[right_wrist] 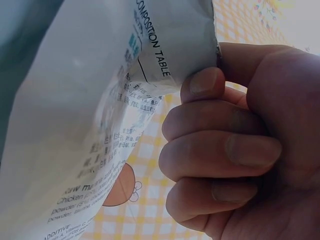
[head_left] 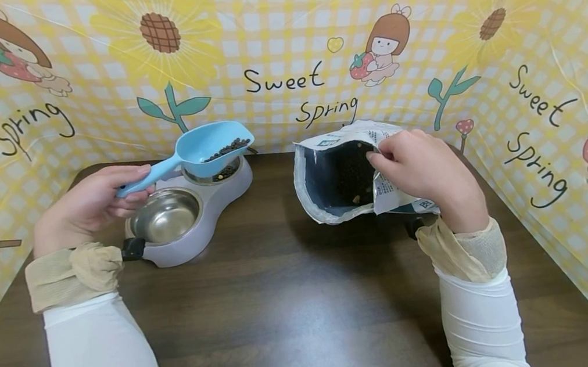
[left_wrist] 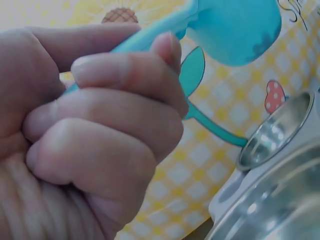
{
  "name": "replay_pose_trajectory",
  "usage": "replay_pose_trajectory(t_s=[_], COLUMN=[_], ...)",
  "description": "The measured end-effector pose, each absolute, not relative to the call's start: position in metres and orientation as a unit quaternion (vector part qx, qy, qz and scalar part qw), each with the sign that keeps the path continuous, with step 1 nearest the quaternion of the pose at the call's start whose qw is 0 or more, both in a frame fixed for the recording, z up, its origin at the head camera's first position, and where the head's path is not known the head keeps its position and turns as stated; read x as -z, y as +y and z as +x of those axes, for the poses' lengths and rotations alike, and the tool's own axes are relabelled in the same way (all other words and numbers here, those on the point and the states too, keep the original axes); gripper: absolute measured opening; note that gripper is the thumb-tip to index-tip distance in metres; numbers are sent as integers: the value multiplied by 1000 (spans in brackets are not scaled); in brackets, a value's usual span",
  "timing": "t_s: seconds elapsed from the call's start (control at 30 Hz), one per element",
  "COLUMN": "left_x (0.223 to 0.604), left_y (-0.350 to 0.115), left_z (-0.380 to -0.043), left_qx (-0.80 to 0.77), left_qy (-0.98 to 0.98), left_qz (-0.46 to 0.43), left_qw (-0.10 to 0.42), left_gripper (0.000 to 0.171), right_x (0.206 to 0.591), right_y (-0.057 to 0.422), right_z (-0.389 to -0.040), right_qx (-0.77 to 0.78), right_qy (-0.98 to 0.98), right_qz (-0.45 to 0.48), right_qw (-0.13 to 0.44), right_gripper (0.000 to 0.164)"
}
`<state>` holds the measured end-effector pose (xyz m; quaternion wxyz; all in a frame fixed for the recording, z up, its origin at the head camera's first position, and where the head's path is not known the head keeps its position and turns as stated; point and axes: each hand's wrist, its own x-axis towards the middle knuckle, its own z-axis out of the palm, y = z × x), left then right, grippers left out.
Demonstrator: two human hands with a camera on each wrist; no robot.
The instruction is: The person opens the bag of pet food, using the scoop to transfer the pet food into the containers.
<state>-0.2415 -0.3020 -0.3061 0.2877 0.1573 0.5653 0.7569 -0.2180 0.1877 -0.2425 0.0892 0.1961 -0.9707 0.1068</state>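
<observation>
Across the cloth [head_left: 268, 11] runs "Sweet Spring"; the bag [right_wrist: 85, 100], right of the bowls [head_left: 166, 218], reads "COMPOSITION TABLE"; the right hand [head_left: 424, 166] pinches it. The left hand [head_left: 93, 198] curls its fingers [left_wrist: 115, 72] round the scoop [head_left: 196, 148] near the bowls.

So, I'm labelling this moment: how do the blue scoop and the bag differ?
The blue scoop is plain, while the bag is mostly white outside with print. The left hand grips the scoop by its handle; the right hand pinches the bag by its edge. The scoop carries a small heap of pellets, whereas the bag shows a larger dark mass inside. Both have dark contents.
</observation>
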Motion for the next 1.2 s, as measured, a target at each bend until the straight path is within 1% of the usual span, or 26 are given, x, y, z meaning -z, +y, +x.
replay_pose_trajectory(t_s=[0.1, 0.23, 0.43, 0.5, 0.67, 0.83, 1.13, 1.2], left_x=[309, 315, 322, 322, 323, 324, 320, 319], left_y=[-307, -313, -313, -311, -307, -309, -296, -293], left_z=[-244, -247, -250, -251, -253, -252, -249, -249], left_qx=[-761, -751, -675, -654, -615, -578, -481, -458], left_qy=[564, 590, 707, 731, 769, 801, 868, 881], left_qz=[143, 118, 67, 56, 23, -8, -13, -14], left_qw=[286, 273, 198, 186, 173, 158, 121, 120], left_gripper=[48, 46, 35, 33, 34, 31, 32, 36], right_x=[243, 242, 243, 243, 243, 243, 243, 243], right_y=[188, 188, 187, 187, 187, 186, 186, 186], right_z=[-218, -218, -218, -218, -219, -219, -219, -219], right_qx=[-105, -105, -105, -104, -105, -103, -102, -101], right_qy=[-971, -971, -971, -972, -972, -972, -972, -971], right_qz=[196, 196, 195, 195, 192, 194, 196, 197], right_qw=[90, 88, 86, 86, 82, 83, 83, 85], right_gripper=[49, 49, 49, 49, 49, 49, 49, 49])
